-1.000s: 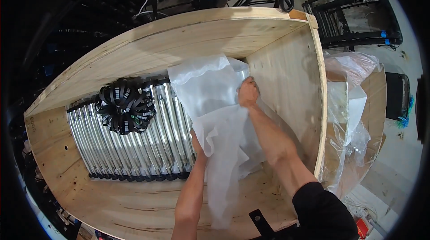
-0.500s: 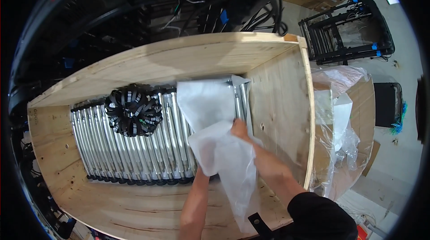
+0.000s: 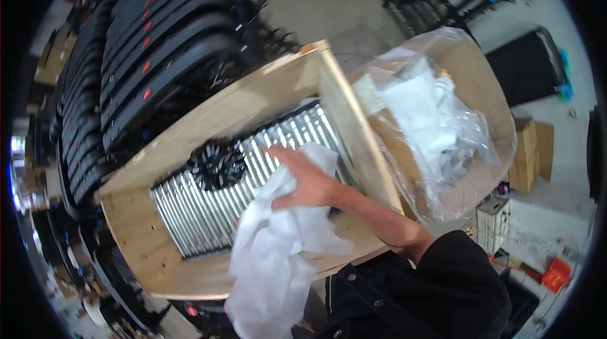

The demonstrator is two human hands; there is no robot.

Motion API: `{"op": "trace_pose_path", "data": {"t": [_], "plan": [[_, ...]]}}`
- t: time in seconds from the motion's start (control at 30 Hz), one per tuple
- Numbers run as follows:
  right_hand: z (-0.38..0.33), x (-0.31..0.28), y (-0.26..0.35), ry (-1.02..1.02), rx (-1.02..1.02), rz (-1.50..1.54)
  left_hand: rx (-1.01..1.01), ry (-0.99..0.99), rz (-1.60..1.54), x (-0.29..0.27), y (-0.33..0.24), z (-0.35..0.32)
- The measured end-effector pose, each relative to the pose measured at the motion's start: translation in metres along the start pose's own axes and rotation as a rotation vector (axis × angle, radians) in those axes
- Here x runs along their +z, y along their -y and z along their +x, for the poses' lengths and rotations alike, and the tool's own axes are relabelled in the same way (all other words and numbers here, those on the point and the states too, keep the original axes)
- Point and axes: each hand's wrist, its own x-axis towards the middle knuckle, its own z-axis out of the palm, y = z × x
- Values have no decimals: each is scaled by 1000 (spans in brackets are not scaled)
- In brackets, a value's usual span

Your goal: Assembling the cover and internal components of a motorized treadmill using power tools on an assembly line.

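A crumpled white foam sheet (image 3: pixel 272 257) hangs in front of me over the near side of a wooden crate (image 3: pixel 215 285). My right hand (image 3: pixel 303 178) lies against the top of the sheet, thumb and fingers spread wide with part of it between them. Behind the sheet my left hand is almost wholly hidden; only a faint skin-coloured patch shows at its left edge. Inside the crate, shiny metal tubes (image 3: pixel 190 212) with dark ends lie side by side in a row. A bundle of black straps or cables (image 3: pixel 218 165) rests on them.
Right of the crate stands a large cardboard box (image 3: pixel 487 86) lined with clear plastic and holding white foam sheets (image 3: pixel 414 111). Stacked black machine frames (image 3: pixel 171 42) with red marks fill the left side. Further right are a black panel (image 3: pixel 525 67) and a red object (image 3: pixel 556 274).
The foam sheet has come up off the tubes toward me and is bunched. My right hand has moved onto it with fingers spread. The view has turned toward the box on the right.
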Motion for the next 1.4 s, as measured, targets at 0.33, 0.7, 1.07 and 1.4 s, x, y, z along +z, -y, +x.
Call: {"op": "trace_pose_path", "data": {"t": [0.33, 0.7, 1.07, 1.4], "plan": [[-60, -166, 54, -66, 182, -74, -145, 322, 232, 196, 24, 17], [-261, -271, -134, 500, 366, -1024, 10, 97, 1503, 75, 124, -146], [-334, -252, -250, 935, 350, -481, 185, -511, 1958, -5, 173, -247], [-137, -247, -42, 398, 739, -981, 340, -607, 1901, -16, 177, -256]]}}
